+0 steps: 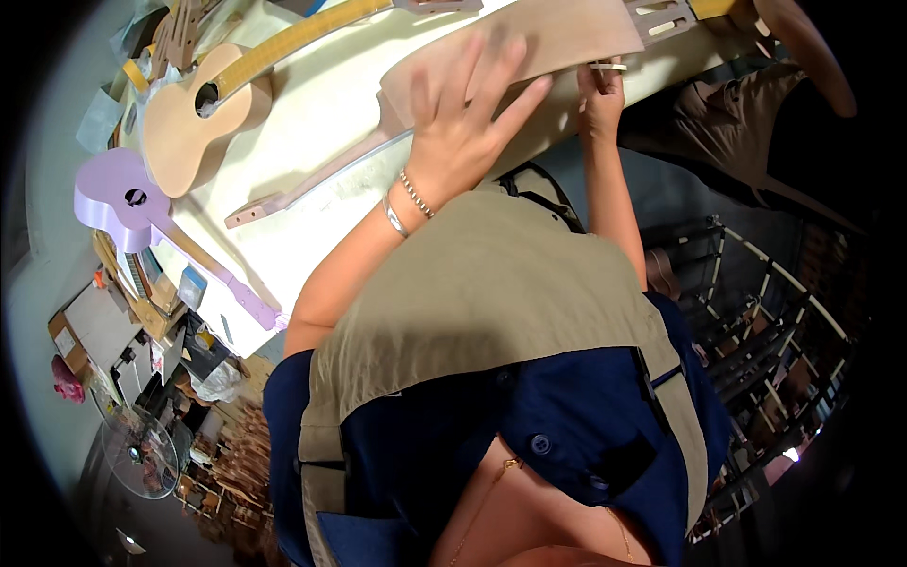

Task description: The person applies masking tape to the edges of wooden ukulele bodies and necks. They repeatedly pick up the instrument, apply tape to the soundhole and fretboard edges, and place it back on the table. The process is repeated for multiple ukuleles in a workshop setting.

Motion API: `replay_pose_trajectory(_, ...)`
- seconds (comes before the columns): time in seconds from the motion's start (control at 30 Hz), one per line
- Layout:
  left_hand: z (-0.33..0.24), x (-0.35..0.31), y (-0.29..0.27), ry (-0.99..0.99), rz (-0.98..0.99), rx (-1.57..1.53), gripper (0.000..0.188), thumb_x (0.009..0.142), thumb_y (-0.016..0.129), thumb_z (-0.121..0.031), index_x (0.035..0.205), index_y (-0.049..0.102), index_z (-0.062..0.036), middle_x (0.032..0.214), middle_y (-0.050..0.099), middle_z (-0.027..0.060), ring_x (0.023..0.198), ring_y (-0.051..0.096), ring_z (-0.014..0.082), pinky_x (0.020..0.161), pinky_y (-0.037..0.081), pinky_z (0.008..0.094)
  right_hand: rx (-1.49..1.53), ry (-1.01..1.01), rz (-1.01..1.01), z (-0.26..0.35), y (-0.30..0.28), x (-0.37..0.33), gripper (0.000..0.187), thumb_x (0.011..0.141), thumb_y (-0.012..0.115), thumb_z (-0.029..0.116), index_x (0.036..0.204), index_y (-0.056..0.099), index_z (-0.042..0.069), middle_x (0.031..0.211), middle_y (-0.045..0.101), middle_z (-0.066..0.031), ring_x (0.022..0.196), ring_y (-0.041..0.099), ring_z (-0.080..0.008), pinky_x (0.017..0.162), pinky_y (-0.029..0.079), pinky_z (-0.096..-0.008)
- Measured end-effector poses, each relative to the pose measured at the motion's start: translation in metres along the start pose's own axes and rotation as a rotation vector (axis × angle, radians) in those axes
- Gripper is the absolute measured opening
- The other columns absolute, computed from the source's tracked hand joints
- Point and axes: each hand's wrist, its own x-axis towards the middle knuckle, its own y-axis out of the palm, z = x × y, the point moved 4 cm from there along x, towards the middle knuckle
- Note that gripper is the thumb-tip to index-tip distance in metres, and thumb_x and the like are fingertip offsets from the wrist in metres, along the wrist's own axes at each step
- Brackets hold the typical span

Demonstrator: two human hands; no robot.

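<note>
My left hand [457,142], with a beaded bracelet and a silver bangle on the wrist, spreads its fingers over a smooth brown wooden guitar body [567,33]. Whether the fingertips touch the wood I cannot tell. A bare wooden guitar neck [326,175] runs from that body toward the lower left, ending in a headstock on the pale tabletop [312,231]. Close to the body's near edge, my right hand [601,106] pinches a small, thin whitish piece [607,67]. Just past it at the right lies a slotted wooden headstock [661,17].
At the left are an unfinished pale guitar [175,142] and a small lilac guitar [118,194]. Another person in a brown apron [727,118] stands close on the right. A rack of pale bars [779,274] and a standing fan [140,454] are farther off.
</note>
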Motion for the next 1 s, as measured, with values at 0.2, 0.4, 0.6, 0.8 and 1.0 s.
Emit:
replay_pose_trajectory(0.2, 0.038, 0.075, -0.021, -0.283, 0.385, -0.532, 0.092, 0.055, 0.071, -0.017, 0.140, 0.036, -0.0137, 0.101, 0.060, 0.0172, 0.091, 0.058, 0.0332, 0.082, 0.047, 0.0392, 0.197, 0.051, -0.049, 0.007, 0.026, -0.008, 0.082, 0.079, 0.066, -0.006, 0.146, 0.021, 0.007, 0.138, 0.039, -0.0073, 0.120, 0.043, -0.0197, 0.099, 0.036, -0.0279)
replay_pose_trajectory(0.4, 0.061, 0.107, -0.142, -0.212, -0.282, -0.998, 0.083, 0.062, 0.079, -0.023, 0.132, 0.037, -0.0025, 0.102, 0.060, 0.0147, 0.093, 0.060, 0.0240, 0.080, 0.047, 0.0308, 0.313, -0.197, 0.038, 0.165, 0.112, -0.018, 0.089, 0.080, 0.062, -0.009, 0.147, 0.007, 0.009, 0.130, 0.037, -0.0115, 0.106, 0.055, -0.0270, 0.087, 0.049, -0.0314)
replay_pose_trajectory(0.6, 0.083, 0.062, -0.253, -0.306, -0.565, -0.893, 0.075, 0.066, 0.081, -0.013, 0.127, 0.038, 0.0013, 0.116, 0.054, 0.0132, 0.106, 0.054, 0.0201, 0.090, 0.044, 0.0327, 0.497, -0.445, 0.444, 0.265, 0.192, -0.074, 0.096, 0.081, 0.048, -0.017, 0.146, -0.011, 0.022, 0.132, 0.033, -0.0179, 0.106, 0.059, -0.0320, 0.089, 0.050, -0.0357)
replay_pose_trajectory(0.8, 0.080, 0.009, -0.256, 0.120, -1.022, -0.302, 0.063, 0.081, 0.068, -0.017, 0.133, 0.035, -0.0089, 0.130, 0.043, 0.0178, 0.118, 0.045, 0.0242, 0.095, 0.042, 0.0347, 0.253, -0.470, 0.649, 0.250, 0.223, -0.104, 0.095, 0.075, 0.034, -0.022, 0.148, -0.007, 0.023, 0.134, 0.030, -0.0203, 0.112, 0.056, -0.0281, 0.090, 0.047, -0.0340)
replay_pose_trajectory(1.0, 0.076, -0.031, -0.256, 0.128, -0.668, 0.395, 0.038, 0.072, 0.074, -0.036, 0.105, 0.058, -0.0251, 0.135, 0.033, 0.0122, 0.127, 0.031, 0.0285, 0.105, 0.023, 0.0453, 0.258, -0.508, 0.746, 0.253, 0.239, -0.113, 0.096, 0.073, 0.034, -0.021, 0.147, -0.010, 0.021, 0.132, 0.030, -0.0224, 0.112, 0.057, -0.0271, 0.088, 0.050, -0.0311)
